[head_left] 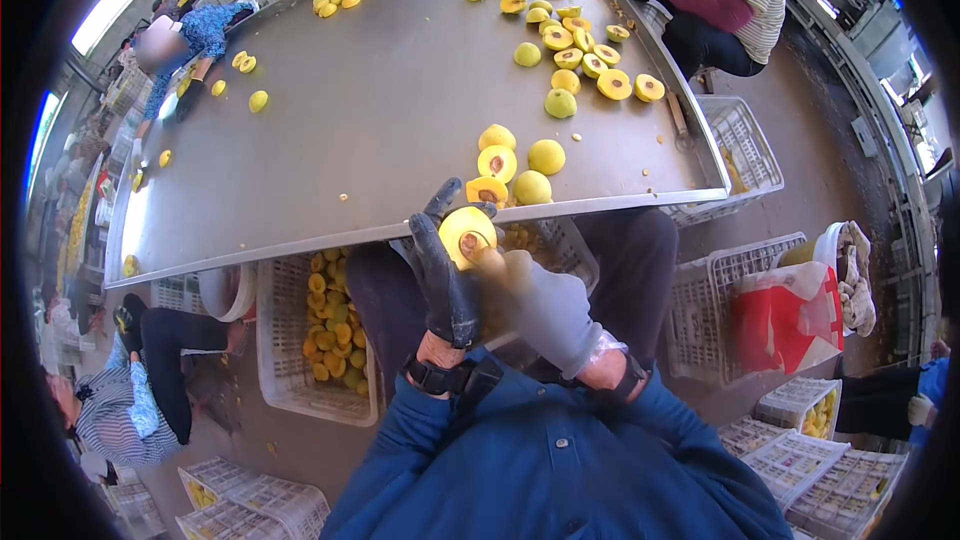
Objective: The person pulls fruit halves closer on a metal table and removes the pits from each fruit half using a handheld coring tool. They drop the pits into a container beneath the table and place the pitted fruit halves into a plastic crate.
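My left hand (445, 265), in a black glove, grips a yellow peach half (466, 236) just off the table's near edge. The cut face is turned up and shows the brown pit hollow. My right hand (545, 305), in a grey glove, is closed round a wooden-handled pitting tool (490, 262). The tool's tip is at the pit hollow; motion blurs it and part of the hand. Just beyond my left hand lie a cut peach half (487, 190), another cut half (496, 163) and several peach pieces with the skin side up.
The metal table (330, 150) has a raised rim. More peach halves (613, 85) lie at its right, beside another wooden-handled tool (678, 120). A crate of peach halves (335, 325) stands by my left leg. Co-workers sit around the table; a red-and-white bag (785, 320) is at right.
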Motion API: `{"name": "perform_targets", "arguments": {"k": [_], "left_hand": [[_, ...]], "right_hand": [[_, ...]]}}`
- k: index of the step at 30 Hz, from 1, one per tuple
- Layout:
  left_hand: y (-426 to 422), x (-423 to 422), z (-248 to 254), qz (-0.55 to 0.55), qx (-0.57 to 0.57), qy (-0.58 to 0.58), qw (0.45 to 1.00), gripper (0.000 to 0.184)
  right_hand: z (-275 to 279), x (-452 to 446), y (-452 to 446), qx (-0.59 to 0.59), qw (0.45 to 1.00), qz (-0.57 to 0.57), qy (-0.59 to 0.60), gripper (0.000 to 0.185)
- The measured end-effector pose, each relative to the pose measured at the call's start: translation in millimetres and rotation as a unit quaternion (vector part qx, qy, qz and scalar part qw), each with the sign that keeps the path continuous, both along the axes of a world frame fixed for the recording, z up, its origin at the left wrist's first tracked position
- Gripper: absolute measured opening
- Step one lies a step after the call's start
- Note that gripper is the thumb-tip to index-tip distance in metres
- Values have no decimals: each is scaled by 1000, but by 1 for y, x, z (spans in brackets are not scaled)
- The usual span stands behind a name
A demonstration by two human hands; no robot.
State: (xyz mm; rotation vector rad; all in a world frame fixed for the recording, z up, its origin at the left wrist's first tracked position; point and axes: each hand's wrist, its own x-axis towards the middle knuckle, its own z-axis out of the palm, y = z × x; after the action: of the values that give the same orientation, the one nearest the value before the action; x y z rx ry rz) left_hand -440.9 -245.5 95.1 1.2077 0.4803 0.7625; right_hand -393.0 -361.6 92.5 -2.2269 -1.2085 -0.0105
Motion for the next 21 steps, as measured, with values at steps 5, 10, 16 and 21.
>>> {"name": "perform_targets", "arguments": {"k": [5,10,16,21], "left_hand": [[-1,1,6,6,-79,-19,997,61],[-1,-1,9,6,-28,-16,999,64],[0,5,12,39,90,68,993,64],[13,7,11,-63,85,19,994,67]], "right_hand": [[-34,-2,-1,29,997,30,-60,56],[-35,0,-2,15,998,60,-23,64],[-18,5,-8,23,977,64,204,36],[5,7,-11,111,831,106,535,28]]}}
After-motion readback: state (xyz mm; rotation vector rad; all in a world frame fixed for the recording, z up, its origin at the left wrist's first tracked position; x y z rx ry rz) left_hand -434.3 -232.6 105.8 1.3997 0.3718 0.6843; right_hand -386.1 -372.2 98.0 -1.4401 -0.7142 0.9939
